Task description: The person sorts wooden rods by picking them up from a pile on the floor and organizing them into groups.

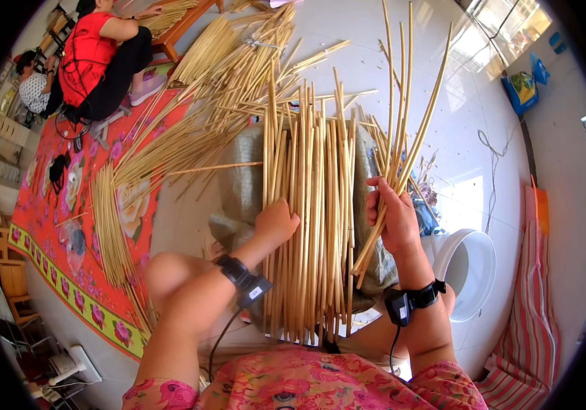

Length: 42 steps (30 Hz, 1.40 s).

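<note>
A row of long, thin straw-coloured sticks (317, 205) lies side by side across my lap, over a greyish-green cloth or sack (240, 171). My left hand (278, 222) rests at the left part of this row with its fingers curled in; whether a stick is pinched there is hidden. On the right, my right hand (395, 217) is closed around several sticks (409, 130). That small bunch tilts up and away, its upper ends fanned apart and its lower ends beside the row.
Loose and tied sticks (218, 102) spread over the floor ahead and left. A red floral mat (81, 253) covers the left floor. Two people sit at the far left, one in a red top (91, 55). A white bucket (467, 273) lies tipped at my right, near striped fabric (528, 328).
</note>
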Tool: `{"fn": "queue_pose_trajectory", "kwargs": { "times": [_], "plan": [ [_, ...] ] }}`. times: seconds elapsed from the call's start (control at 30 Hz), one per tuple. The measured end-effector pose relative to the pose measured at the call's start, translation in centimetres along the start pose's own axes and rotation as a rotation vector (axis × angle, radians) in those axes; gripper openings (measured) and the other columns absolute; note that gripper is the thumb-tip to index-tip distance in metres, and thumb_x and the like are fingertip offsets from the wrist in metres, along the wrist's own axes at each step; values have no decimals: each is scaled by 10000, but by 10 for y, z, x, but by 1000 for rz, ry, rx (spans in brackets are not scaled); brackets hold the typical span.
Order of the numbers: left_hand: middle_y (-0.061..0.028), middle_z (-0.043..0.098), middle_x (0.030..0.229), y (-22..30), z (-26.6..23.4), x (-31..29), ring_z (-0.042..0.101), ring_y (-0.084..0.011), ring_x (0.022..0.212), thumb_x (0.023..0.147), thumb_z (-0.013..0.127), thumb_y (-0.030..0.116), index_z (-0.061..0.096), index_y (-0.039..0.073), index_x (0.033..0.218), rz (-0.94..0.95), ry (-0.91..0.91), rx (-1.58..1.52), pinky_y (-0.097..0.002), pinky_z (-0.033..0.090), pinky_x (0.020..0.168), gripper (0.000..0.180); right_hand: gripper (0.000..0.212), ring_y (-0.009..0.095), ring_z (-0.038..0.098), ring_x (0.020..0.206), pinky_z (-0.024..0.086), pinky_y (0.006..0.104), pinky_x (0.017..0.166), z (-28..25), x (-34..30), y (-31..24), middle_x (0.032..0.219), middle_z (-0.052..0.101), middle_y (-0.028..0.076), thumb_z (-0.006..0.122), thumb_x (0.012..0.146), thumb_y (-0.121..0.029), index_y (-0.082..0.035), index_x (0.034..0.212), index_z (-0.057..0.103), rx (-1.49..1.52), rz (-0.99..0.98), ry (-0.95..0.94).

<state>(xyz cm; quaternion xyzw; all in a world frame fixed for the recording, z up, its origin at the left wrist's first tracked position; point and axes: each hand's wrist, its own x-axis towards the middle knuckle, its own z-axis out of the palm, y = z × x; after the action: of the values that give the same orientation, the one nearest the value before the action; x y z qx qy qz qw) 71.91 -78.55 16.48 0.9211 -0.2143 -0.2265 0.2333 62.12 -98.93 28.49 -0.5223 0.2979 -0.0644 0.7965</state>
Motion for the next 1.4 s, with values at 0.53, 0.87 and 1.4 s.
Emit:
{"fn": "queue_pose_trajectory", "kwargs": {
  "times": [0.53, 0.87, 1.4],
  "plan": [
    [-206, 571, 972, -5, -27, -9, 581, -408, 841, 853, 579, 170, 454, 54, 1058, 16, 195, 31, -496, 472, 701, 267, 258, 99, 468, 486, 383, 238, 442, 8, 2, 5, 652, 538, 11, 473, 968, -259, -24, 1039, 550, -39, 1, -32],
    [-163, 531, 1013, 3, 1, 2, 571, -384, 901, 842, 559, 146, 528, 44, 990, 197, 107, 12, -472, 486, 745, 183, 284, 106, 470, 482, 387, 246, 435, 6, 2, 4, 646, 536, 16, 473, 968, -270, -10, 1057, 545, -68, 13, -25],
    [-282, 513, 1103, 8, 34, 22, 507, -420, 1025, 861, 433, 21, 438, -62, 1177, 38, 258, -270, -453, 423, 889, 327, 276, 99, 474, 499, 393, 241, 443, 0, -6, 0, 660, 536, 13, 465, 970, -263, -14, 1049, 552, -96, -7, -15]
  ]
}}
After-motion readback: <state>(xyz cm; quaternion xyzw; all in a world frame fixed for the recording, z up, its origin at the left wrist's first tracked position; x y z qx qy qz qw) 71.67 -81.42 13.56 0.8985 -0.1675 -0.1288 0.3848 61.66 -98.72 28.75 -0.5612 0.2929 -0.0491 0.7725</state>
